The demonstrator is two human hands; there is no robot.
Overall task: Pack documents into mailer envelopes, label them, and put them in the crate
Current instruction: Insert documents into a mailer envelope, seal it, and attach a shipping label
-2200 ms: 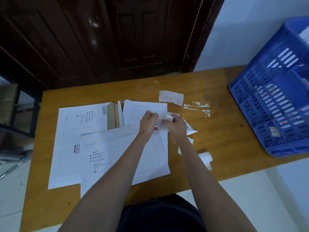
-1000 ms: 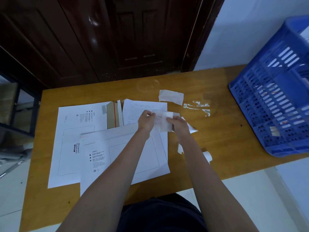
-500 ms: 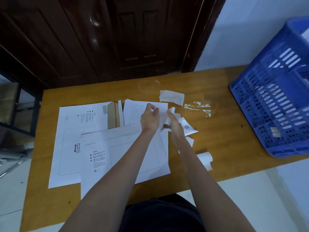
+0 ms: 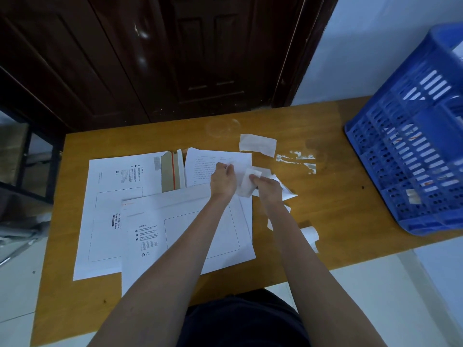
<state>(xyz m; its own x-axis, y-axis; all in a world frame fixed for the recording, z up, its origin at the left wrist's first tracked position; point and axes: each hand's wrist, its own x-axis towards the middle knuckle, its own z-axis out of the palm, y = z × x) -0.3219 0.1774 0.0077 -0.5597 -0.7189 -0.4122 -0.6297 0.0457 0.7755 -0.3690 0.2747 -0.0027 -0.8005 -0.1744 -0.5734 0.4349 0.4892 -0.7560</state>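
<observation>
Head view, frame centre: left hand [image 4: 223, 181] and right hand [image 4: 266, 187], each grip pinching thin white label [image 4: 245, 184] over flat matte mailer envelope [image 4: 190, 221]; perforated blue crate [image 4: 411, 156] right.

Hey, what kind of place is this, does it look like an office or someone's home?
Hard to say; probably a makeshift mail-packing spot in a plain room. White mailer envelopes and a printed document lie on a wooden table, a blue plastic crate stands at its right end, and a dark wooden door is behind.

crate [image 4: 411, 156] cropped at right edge, document [image 4: 210, 162] text illegibly small
</observation>
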